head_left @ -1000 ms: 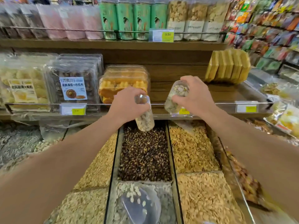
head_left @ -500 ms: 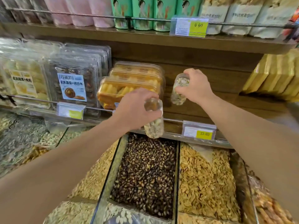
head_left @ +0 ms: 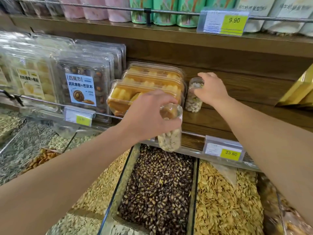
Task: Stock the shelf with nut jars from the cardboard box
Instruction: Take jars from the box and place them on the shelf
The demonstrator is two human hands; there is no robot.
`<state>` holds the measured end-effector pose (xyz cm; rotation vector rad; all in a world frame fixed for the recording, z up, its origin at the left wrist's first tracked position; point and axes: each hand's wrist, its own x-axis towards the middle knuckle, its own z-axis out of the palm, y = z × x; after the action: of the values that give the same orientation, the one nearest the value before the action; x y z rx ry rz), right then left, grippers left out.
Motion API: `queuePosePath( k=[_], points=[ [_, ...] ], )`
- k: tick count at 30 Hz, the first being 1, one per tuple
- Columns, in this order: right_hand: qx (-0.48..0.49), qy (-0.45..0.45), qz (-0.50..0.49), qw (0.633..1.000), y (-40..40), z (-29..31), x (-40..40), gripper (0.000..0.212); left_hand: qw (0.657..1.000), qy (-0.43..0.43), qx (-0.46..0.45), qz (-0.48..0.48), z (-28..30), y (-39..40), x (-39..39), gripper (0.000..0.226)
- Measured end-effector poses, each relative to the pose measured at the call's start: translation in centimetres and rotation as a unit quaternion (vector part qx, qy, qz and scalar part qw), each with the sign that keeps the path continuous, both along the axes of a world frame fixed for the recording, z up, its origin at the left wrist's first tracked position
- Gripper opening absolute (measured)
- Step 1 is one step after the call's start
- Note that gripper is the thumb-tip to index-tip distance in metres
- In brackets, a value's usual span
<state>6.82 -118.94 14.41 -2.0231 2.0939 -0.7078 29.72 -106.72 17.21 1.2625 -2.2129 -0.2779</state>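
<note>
The right hand (head_left: 210, 89) curls its fingers round the top of a small clear plastic jar of pale nuts (head_left: 193, 99). That jar stands upright on the brown wooden shelf (head_left: 245, 99), just beside a stack of clear boxes of yellow cakes (head_left: 149, 85). The left hand (head_left: 150, 116) grips a second clear nut jar (head_left: 170, 133) near its lid, holding it in front of the shelf edge, above a bin of dark striped seeds (head_left: 157, 192).

The left hand (head_left: 149, 116) covers the middle of its jar (head_left: 169, 133). The right hand (head_left: 210, 89) hides the other jar's (head_left: 193, 97) lid. The top edge crops the upper packets (head_left: 169, 11).
</note>
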Motion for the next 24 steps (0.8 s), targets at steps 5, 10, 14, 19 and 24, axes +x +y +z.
queuePosePath(
  k=[5, 10, 14, 19, 24],
  points=[
    [-0.014, 0.011, 0.02, 1.0, 5.1, 0.1, -1.9, 0.069, 1.0, -0.01, -0.02, -0.007, 1.0, 0.6, -1.4, 0.047],
    [-0.001, 0.048, 0.002, 0.999, 12.0, -0.2, -5.2, 0.066, 0.999, -0.031, -0.041, -0.017, 2.8, 0.6, -5.5, 0.046],
    [0.019, 0.051, -0.023, 0.998, 15.7, -0.3, -7.8, 0.067, 0.998, -0.031, -0.056, -0.025, 3.6, -0.5, -9.3, 0.049],
    [0.029, 0.068, -0.021, 0.997, 18.6, -1.3, -9.9, 0.068, 0.997, -0.051, -0.048, -0.015, 2.7, -3.5, -13.8, 0.05],
    [0.01, 0.103, -0.019, 0.994, 19.1, -2.1, -10.9, 0.064, 0.996, -0.083, -0.02, -0.001, 1.8, -6.7, -16.9, 0.054]
  ],
)
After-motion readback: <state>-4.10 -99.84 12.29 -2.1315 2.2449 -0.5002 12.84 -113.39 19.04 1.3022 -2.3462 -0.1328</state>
